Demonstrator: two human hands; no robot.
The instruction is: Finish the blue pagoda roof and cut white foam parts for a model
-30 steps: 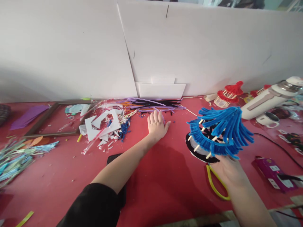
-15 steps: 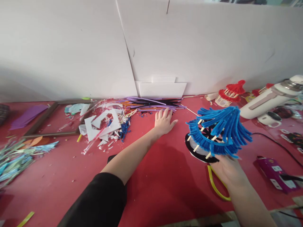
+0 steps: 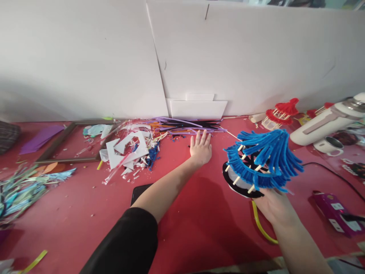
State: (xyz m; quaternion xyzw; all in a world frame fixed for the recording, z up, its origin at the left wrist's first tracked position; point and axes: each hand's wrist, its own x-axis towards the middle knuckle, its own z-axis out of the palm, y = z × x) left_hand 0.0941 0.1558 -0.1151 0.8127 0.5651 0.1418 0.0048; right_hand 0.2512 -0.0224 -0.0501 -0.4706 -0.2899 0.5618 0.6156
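My right hand [image 3: 275,205] is closed around the base of a small model pavilion [image 3: 265,160], which tilts to the left above the table. Its two-tiered roof is made of blue pipe cleaners, set on pale sticks over a round base edged in black; most of my fingers are hidden behind it. My left hand [image 3: 201,148] lies palm down with fingers spread on the red table [image 3: 185,228]. Just beyond its fingertips is a pile of purple, black and orange pipe cleaners [image 3: 188,125].
White foam board scraps [image 3: 139,146] and a wooden frame [image 3: 68,160] lie to the left. On the right are a red model pavilion [image 3: 281,113], a thermos [image 3: 322,121], a mug [image 3: 329,145] and a purple power strip [image 3: 338,213]. White panels [image 3: 242,57] close off the back.
My left hand has turned slightly, its fingers now pointing straighter away and its thumb drawn closer in. The view has shifted a little to the left. My right hand still holds the blue pavilion.
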